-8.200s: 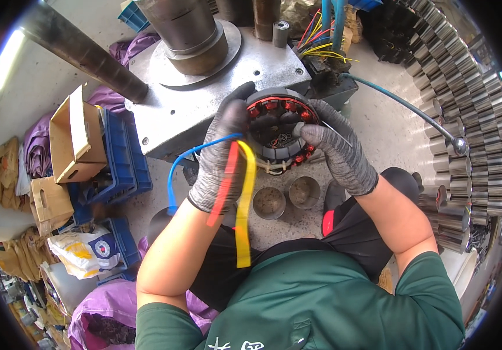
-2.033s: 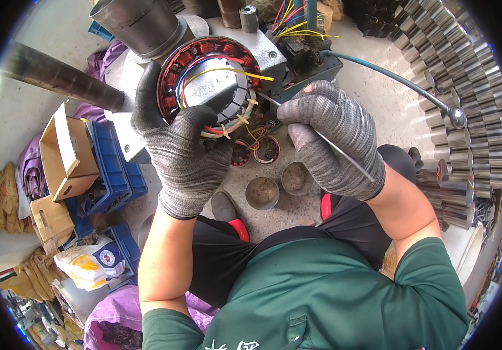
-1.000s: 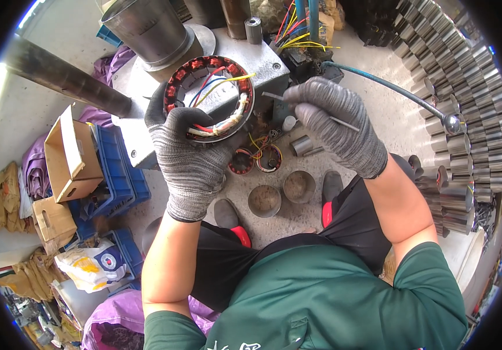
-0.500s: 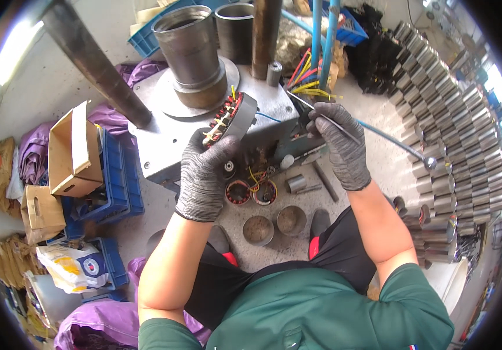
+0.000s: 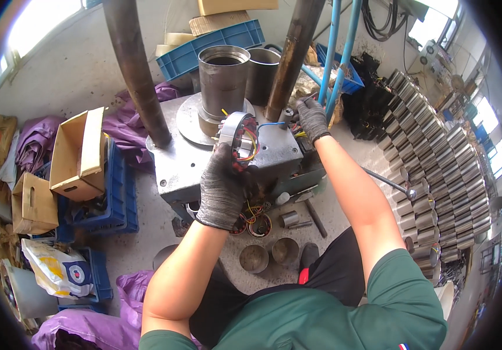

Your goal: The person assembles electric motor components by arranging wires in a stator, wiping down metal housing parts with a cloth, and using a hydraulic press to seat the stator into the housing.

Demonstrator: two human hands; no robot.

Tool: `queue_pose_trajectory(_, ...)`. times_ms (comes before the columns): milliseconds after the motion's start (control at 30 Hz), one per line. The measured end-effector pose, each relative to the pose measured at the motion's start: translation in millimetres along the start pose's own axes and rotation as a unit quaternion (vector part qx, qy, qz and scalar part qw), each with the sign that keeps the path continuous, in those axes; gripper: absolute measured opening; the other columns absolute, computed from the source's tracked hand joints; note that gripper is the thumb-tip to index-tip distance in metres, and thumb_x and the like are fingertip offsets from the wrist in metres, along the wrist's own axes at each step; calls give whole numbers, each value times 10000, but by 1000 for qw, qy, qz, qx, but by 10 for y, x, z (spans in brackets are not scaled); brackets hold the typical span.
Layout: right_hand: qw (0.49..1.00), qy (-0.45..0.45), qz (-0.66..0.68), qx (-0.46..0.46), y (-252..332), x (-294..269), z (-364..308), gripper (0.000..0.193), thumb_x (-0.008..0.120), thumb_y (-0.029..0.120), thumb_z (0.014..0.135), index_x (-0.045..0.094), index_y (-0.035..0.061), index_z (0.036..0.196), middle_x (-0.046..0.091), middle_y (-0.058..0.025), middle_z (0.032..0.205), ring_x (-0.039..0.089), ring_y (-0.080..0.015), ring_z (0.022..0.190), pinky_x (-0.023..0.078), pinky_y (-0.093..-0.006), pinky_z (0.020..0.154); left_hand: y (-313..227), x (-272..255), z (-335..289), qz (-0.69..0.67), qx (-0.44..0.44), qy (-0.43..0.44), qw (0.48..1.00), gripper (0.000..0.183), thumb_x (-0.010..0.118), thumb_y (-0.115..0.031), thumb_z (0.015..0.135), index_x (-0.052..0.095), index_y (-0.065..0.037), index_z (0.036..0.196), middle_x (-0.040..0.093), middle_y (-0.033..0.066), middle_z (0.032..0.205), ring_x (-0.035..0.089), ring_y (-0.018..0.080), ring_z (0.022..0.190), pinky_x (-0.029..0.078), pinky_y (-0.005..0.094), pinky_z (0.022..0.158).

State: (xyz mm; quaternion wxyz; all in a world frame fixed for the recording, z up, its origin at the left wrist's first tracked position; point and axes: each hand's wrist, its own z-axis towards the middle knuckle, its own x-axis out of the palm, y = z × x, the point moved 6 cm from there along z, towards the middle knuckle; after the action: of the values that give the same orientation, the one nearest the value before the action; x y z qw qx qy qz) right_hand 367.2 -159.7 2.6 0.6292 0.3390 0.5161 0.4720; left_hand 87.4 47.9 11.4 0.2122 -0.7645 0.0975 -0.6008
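Observation:
My left hand (image 5: 222,189), in a dark grey knit glove, is closed around a motor stator (image 5: 231,129). The stator is a grey ring with red windings, held on edge with yellow, red and blue wires hanging out. It is above the front part of a metal machine table (image 5: 181,172). My right hand (image 5: 314,119), gloved too, reaches to the table's right rear corner, close to the blue pipes (image 5: 343,76). Its fingers are closed; what they hold is too small to make out. Behind the stator a steel cylinder (image 5: 223,84) stands on a round plate.
Two steel columns (image 5: 131,76) rise from the table. Rows of metal sleeves (image 5: 438,157) are stacked at right, near a rod with a round knob (image 5: 411,193). Two cups (image 5: 254,258) and more wound stators (image 5: 259,224) lie on the floor. Blue crates (image 5: 124,192) and cartons (image 5: 77,154) stand at left.
My right hand has moved from in front of the table to its rear right corner; the thin metal rod it held is no longer plain. My left hand has turned the stator, wires now facing right.

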Motion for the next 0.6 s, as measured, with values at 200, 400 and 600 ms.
queue_pose_trajectory(200,998,23,-43,40,120,-11,-163,340,695,203,985,675,30,1277,719,-71,911,665,-142,729,551,-323,584,-52,-94,75,-7,-18,18,1000,543,685,-523,952,564,-129,1306,662,82,1109,664,275,890,557,366,689)
queue_pose_trajectory(400,981,151,104,67,278,-285,-1333,320,708,192,1001,680,15,1266,713,-44,978,693,-127,838,576,-271,712,-63,-27,27,25,1,53,998,683,614,-617,970,541,-121,1433,659,121,1267,660,347,1041,545,471,903)
queue_pose_trajectory(600,882,327,-251,-227,385,-332,-2343,363,735,324,923,709,66,1177,721,-170,1049,705,-354,974,575,-453,850,-3,-89,68,44,7,109,993,661,588,-539,1026,476,-99,1506,571,140,1455,587,387,1261,443,586,1114)
